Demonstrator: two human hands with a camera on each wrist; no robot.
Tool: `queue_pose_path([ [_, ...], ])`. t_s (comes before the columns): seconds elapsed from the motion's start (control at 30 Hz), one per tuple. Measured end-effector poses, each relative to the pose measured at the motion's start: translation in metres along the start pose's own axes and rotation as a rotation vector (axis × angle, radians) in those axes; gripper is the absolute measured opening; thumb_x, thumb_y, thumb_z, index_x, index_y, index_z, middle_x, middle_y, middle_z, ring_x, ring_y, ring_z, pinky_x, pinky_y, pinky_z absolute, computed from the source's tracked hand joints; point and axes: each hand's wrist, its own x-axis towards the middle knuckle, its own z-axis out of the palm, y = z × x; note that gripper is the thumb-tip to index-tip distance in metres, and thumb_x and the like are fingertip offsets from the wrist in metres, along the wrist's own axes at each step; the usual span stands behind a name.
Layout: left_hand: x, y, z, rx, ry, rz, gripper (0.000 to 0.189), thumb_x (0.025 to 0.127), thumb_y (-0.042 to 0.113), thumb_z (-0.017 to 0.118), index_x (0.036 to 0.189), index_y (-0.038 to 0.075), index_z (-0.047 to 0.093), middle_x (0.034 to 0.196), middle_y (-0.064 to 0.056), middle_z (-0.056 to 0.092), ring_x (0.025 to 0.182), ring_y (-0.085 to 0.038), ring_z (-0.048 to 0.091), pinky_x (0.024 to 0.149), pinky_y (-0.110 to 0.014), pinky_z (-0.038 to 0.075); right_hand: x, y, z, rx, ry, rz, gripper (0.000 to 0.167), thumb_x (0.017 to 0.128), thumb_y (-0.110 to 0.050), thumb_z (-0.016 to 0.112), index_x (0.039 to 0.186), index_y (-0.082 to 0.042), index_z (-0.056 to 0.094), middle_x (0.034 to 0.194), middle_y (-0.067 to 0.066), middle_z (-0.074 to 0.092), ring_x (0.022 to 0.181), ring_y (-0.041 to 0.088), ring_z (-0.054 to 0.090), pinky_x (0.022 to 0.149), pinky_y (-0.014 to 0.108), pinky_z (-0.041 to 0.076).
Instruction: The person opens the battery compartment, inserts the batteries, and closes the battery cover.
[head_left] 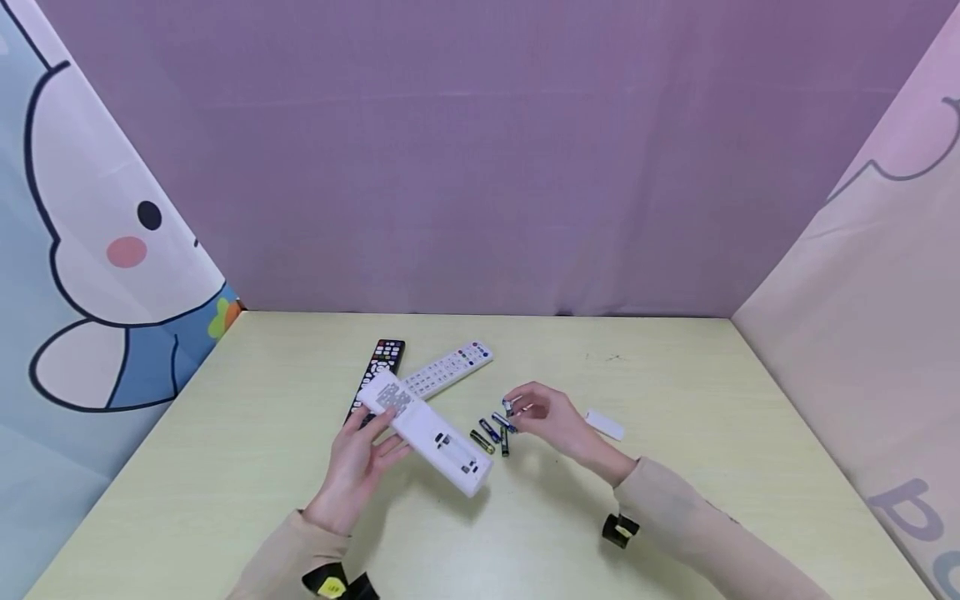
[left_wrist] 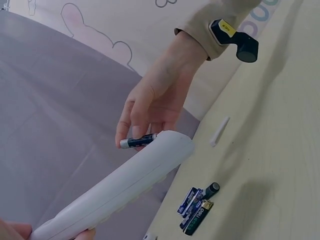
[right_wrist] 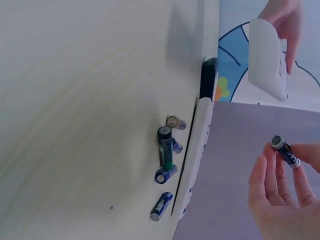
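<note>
My left hand (head_left: 352,475) grips one end of a white remote control (head_left: 420,421) and holds it tilted above the table. The remote's back faces up in the head view, with its uncovered battery compartment (head_left: 456,452) at the far end from the fingers; no battery shows in it. To the right, my right hand (head_left: 555,423) pinches a dark battery (right_wrist: 285,151) between thumb and fingers, apart from the remote. Below it lie several loose batteries (head_left: 489,431), blue and green, grouped on the table. A white battery cover (head_left: 604,424) lies beside the right wrist.
Behind the held remote, a black remote (head_left: 386,357) and a second white remote (head_left: 450,369) lie on the pale table (head_left: 675,375). A purple cloth wall (head_left: 480,167) rises at the table's back edge, with printed panels on both sides.
</note>
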Motion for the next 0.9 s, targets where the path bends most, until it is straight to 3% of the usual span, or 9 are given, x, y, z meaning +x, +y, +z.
queue_pose_path([
  [0.2,-0.001,0.000,0.004,-0.014,-0.028,-0.002,0.050,0.091,0.004,0.042,0.137,0.011,0.025,0.101,-0.004,0.058,0.085,-0.021,0.063,0.083,-0.035,0.050,-0.004,-0.015,0.008,0.040,-0.001,0.007,0.030,0.080,-0.003,0.061,0.107,0.005,0.054,0.096,0.020,0.059,0.082,0.019,0.060,0.074,0.027,0.054],
  [0.53,0.001,-0.003,0.010,-0.003,-0.032,0.009,0.044,0.091,0.005,0.043,0.132,0.008,0.030,0.098,-0.005,0.059,0.083,-0.022,0.064,0.081,-0.036,0.051,-0.007,-0.023,0.019,-0.017,0.005,-0.007,0.027,0.078,-0.013,0.066,0.102,-0.001,0.060,0.089,0.010,0.063,0.079,0.015,0.060,0.075,0.025,0.052],
  [0.9,0.000,-0.006,0.016,0.015,-0.061,0.013,0.043,0.091,0.006,0.043,0.132,0.006,0.030,0.097,-0.005,0.059,0.081,-0.021,0.064,0.079,-0.034,0.052,-0.011,-0.036,0.027,-0.012,-0.016,-0.002,0.022,0.077,-0.007,0.067,0.096,0.001,0.062,0.088,0.011,0.064,0.079,0.018,0.059,0.070,0.024,0.053],
])
